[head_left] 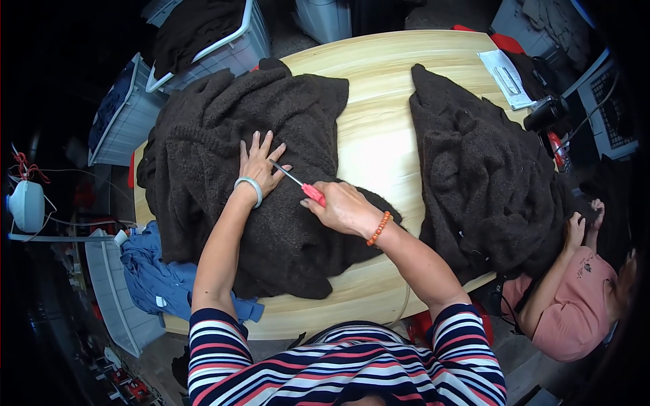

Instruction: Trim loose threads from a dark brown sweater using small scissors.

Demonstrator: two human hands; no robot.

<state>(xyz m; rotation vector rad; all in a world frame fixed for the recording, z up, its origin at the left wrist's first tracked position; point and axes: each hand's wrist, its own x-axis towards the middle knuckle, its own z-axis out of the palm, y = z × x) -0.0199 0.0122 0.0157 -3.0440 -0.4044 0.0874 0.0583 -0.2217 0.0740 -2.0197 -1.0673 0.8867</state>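
Note:
A dark brown knitted garment (pixel 196 155) lies rumpled over the left half of the table. My left hand (pixel 259 162), a pale bangle at its wrist, rests on the knit with fingers spread. Closed around the red handle of a slim tool (pixel 314 194) is my right hand (pixel 345 206), which wears an orange beaded bracelet. The tool's thin metal shaft points up and left, its tip beside my left thumb and index finger. Its exact kind cannot be made out. Whether the tip touches the knit is unclear.
Another dark knit pile (pixel 484 183) covers the table's right side. A person in a pink shirt (pixel 575 304) sits there, hands at its edge. Blue clothing (pixel 152 271) hangs over the near left edge. Crates (pixel 250 51) stand beyond; a paper sheet (pixel 506 80) lies far right.

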